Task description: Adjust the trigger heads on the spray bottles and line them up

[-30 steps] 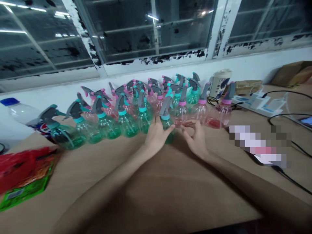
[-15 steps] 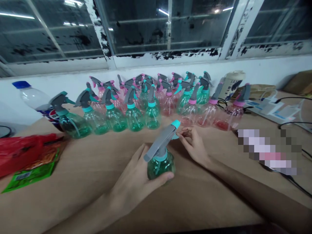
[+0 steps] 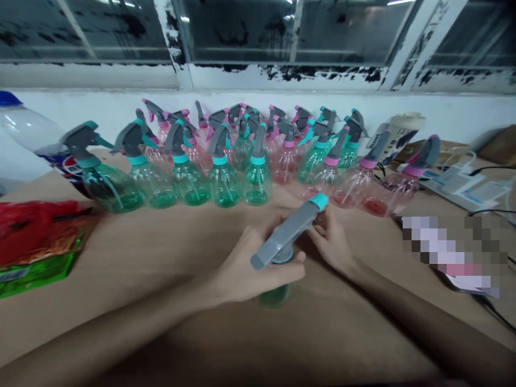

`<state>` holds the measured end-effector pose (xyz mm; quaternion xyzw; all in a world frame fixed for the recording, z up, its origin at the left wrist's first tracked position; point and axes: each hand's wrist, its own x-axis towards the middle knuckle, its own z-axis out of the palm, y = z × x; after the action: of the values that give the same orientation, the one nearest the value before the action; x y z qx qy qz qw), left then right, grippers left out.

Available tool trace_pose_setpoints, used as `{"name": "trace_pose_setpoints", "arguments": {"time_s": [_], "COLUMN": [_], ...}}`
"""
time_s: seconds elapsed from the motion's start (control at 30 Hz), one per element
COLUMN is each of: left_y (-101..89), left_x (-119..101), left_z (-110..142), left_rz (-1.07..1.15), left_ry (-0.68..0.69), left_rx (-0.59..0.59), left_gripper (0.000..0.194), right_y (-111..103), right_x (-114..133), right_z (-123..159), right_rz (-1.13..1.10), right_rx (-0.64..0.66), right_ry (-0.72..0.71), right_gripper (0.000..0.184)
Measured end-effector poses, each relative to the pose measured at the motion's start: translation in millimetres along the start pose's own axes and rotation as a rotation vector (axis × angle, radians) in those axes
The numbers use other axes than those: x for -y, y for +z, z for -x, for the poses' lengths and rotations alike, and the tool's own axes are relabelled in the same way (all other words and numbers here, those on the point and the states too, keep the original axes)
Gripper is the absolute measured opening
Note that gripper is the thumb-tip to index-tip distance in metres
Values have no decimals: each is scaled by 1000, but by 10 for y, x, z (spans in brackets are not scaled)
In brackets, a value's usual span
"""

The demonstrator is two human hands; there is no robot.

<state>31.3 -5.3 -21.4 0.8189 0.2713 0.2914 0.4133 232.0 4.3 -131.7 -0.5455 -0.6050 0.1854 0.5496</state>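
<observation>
A green spray bottle (image 3: 278, 293) with a grey and turquoise spray head stands tilted in front of me. My left hand (image 3: 258, 266) is wrapped around its neck, just below the head. At the nozzle end, my right hand (image 3: 330, 236) has its fingers curled in under the spray head, by the trigger. The head partly hides those fingertips and the trigger. Behind my hands stand rows of similar spray bottles; a green one (image 3: 257, 183) and a pink one (image 3: 318, 180) are among the nearest.
At the left are a cola bottle (image 3: 36, 129) with a blue cap, a red plastic bag (image 3: 36, 228) and a green snack packet (image 3: 44, 274). On the right lie a blurred-out flat object (image 3: 451, 252), a power strip (image 3: 455, 183) with cables, and a white cup (image 3: 403, 131).
My left hand has slid up from the bottle's body to its neck. The spray bottle has shifted right and leans more, and my right hand has moved in closer under its nozzle.
</observation>
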Motion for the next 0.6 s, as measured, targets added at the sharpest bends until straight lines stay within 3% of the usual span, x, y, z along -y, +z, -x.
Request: {"name": "trace_pose_setpoints", "arguments": {"time_s": [0.13, 0.23, 0.43, 0.6], "left_y": [3, -25, -121, -229], "left_x": [-13, -14, 40, 133], "left_z": [-45, -80, -171, -195], "left_rz": [-74, -72, 190, 229], "left_ry": [81, 14, 14, -202], "left_rx": [-34, 6, 144, 68], "left_gripper": [50, 43, 38, 28], "right_y": [-19, -34, -38, -36], "right_x": [4, 9, -32, -29], "right_z": [6, 0, -13, -30], "right_rz": [86, 94, 6, -44], "right_rx": [-22, -12, 11, 20], "right_ry": [-29, -36, -10, 24], "right_gripper": [21, 17, 21, 25]}}
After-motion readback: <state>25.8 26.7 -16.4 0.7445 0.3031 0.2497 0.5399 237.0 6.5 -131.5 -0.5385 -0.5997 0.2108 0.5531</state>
